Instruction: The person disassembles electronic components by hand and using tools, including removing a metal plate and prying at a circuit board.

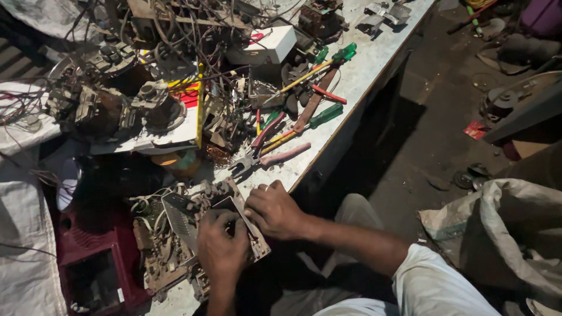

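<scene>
Hands: left hand (221,248), right hand (274,209) gripping circuit board (187,225) | white box (264,45) behind

Left hand (221,250): bare, with no glove, ring or watch that could be seen; the fingers looked grimy in the dim light.
Right hand (274,210): bare as well, with knuckles and fingernails showing.
Forearms: both were uncovered down to the wrist, with no band or strap on either.
Sleeve (436,281): short, white or pale grey, of loose creased cloth, and it ended above the right elbow.
Trousers (351,213): pale grey, seen only in part in the shadow below the arms.
</scene>
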